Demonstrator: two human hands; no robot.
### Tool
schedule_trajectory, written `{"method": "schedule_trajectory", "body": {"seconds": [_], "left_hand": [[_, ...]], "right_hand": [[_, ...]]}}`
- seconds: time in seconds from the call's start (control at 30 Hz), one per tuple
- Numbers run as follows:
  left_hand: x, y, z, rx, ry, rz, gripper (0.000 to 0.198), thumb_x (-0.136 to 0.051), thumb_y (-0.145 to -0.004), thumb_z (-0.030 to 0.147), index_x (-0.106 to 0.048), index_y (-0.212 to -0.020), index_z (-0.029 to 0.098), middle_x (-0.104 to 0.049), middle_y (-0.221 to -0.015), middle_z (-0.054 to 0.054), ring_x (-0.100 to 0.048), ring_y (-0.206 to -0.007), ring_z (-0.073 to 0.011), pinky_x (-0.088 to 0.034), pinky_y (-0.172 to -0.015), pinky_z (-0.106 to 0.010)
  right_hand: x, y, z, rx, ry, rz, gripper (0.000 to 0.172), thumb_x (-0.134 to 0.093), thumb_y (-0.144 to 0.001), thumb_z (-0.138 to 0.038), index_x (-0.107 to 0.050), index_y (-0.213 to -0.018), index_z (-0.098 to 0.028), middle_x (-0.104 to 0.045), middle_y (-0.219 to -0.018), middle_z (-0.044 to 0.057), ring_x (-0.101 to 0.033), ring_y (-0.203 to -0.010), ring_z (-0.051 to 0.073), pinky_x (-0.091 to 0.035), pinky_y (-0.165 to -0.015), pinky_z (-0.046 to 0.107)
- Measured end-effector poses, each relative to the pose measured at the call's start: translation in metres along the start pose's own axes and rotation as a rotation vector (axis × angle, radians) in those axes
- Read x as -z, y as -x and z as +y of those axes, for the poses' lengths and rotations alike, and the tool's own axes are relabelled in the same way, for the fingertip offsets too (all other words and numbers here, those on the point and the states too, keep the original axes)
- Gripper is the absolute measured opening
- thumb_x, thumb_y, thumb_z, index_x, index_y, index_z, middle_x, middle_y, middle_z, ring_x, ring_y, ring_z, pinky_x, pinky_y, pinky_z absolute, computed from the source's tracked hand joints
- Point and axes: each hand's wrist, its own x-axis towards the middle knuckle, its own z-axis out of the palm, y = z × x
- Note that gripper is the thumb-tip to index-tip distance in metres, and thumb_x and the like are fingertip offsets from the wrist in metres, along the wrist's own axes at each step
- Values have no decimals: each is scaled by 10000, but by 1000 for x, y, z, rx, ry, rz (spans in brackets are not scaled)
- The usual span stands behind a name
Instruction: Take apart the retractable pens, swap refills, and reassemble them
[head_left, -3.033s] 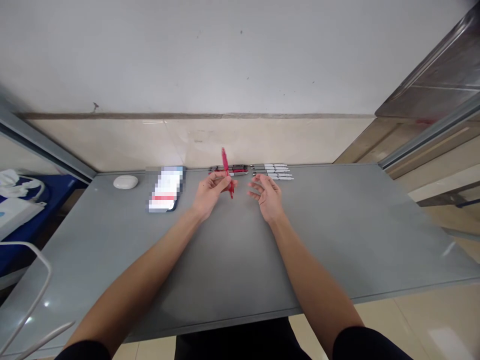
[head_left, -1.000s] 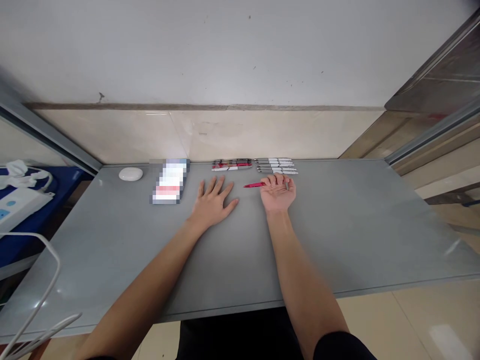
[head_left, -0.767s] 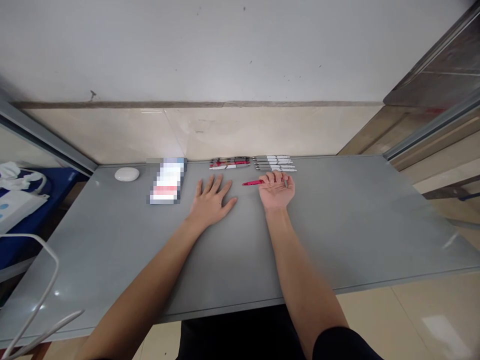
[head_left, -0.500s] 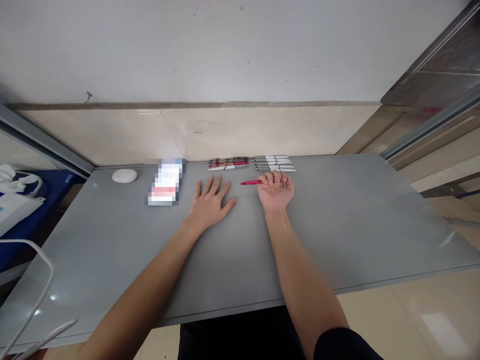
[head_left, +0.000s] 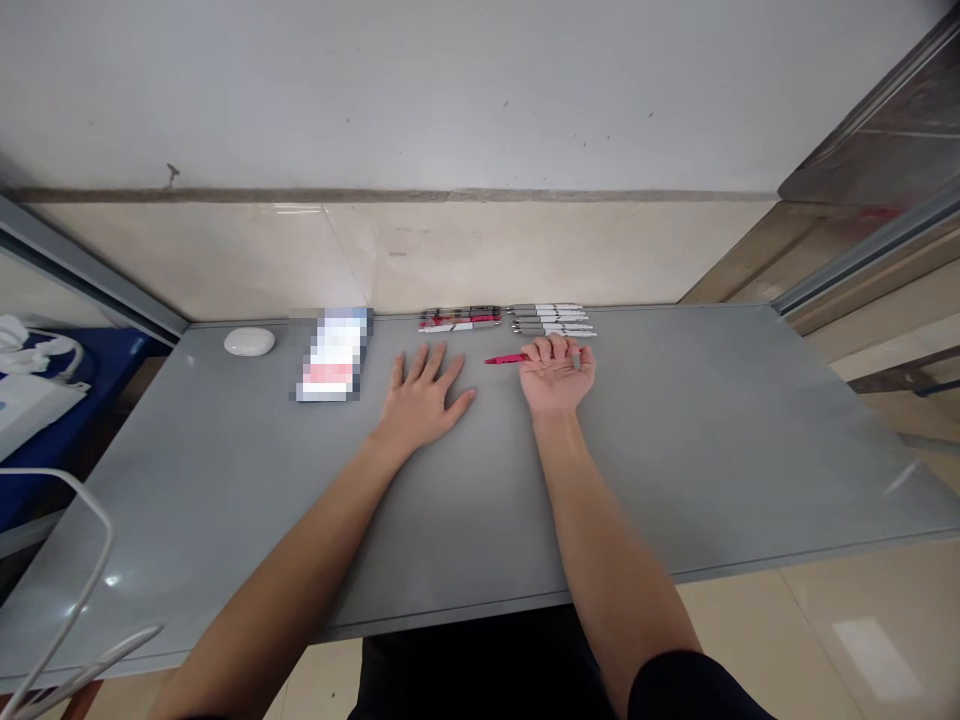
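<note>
My left hand (head_left: pixel 421 395) lies flat and palm down on the grey table (head_left: pixel 675 440), fingers spread, holding nothing. My right hand (head_left: pixel 556 373) rests palm up a little to the right, its fingers curled over a red pen (head_left: pixel 506 359) that sticks out to the left. Just behind the hands, at the table's far edge, lie two rows of pens: a red and dark group (head_left: pixel 459 319) and a white and grey group (head_left: pixel 551 321).
A blurred flat package (head_left: pixel 332 355) and a white oval case (head_left: pixel 249 341) lie at the far left of the table. White cables (head_left: pixel 67 640) curve over the near left corner. A blue surface with white items (head_left: pixel 30 385) stands to the left.
Three seconds ago my left hand held the red pen upright. The pen is now in my right hand, and my left hand lies flat on the table. Over the last second nothing moved.
</note>
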Motion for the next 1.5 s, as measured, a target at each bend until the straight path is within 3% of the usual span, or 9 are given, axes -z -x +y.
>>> {"method": "schedule_trajectory", "body": {"seconds": [0.77,1.23,1.5], "left_hand": [[2,0,1,-3,-11,9,608,-316,-926,563,-379,-1447,254,-295,-1541,-79,-229,-1425,-320,-112,-1152,-570],[1,1,0,2,-7,6,615,-304,-926,576,-373,-1448,260,-286,-1546,-70,-224,-1427,-316,-112,-1154,-566],[0,1,0,-4,-29,0,614,-278,-934,578,-363,-1452,259,-283,-1548,-70,-219,-1429,-312,-123,-1150,-568]], "right_hand": [[3,-2,0,-33,-69,-29,258,-377,-851,-350,-346,-630,-222,-283,-589,-56,-312,-502,106,-354,-497,256],[-1,-1,0,-30,-7,-20,188,-367,-813,-257,-307,-638,-225,-238,-612,-57,-315,-509,110,-340,-488,256],[1,-2,-1,47,109,26,217,-341,-842,-294,-291,-641,-226,-203,-639,-49,-278,-523,118,-335,-514,270]]}}
